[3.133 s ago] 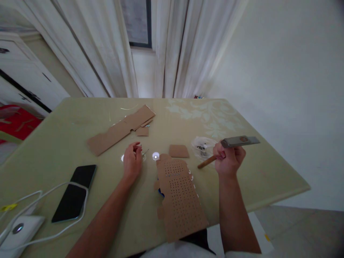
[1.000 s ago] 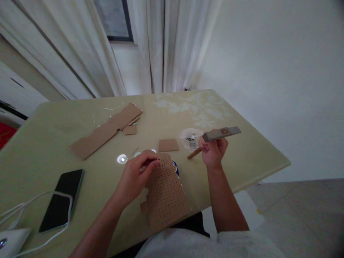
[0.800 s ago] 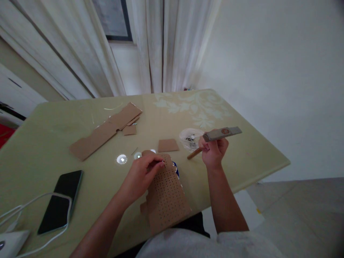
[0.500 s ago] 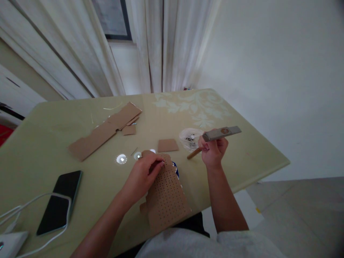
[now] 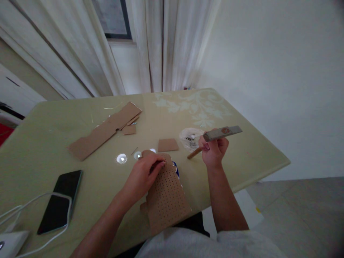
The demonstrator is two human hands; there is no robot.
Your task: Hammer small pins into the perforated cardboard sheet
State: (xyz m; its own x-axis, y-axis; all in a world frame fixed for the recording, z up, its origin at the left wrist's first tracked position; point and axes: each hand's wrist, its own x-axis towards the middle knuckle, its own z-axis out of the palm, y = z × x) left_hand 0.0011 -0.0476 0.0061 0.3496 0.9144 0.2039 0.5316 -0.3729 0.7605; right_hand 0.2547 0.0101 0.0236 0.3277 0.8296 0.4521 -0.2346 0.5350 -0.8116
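Spanning most of the view, the pale green table (image 5: 242, 157) carried everything; a long cardboard strip (image 5: 103, 130) lay toward its far side, a dark phone (image 5: 60, 200) with a white cable (image 5: 32, 204) near the left edge. The perforated cardboard piece (image 5: 166, 197) lay at the near edge in front of the person, partly overhanging. The left hand (image 5: 142, 175) rested on its far end, fingers (image 5: 158, 161) pressed together at the top rows of holes, seemingly pinching something small; what it was could not be told. The right hand (image 5: 213, 152) was raised beside it, well clear of the board, fingers wrapped tightly round the wooden handle of a hammer (image 5: 215, 138), grey head level. A small cardboard square (image 5: 168, 145) and a clear plastic bag (image 5: 189, 138) lay just beyond. Judgement: a light, short tap would suit, with the hammer face flat, fingertips kept low and aside, and the board pressed flat so the overhang did not flex.
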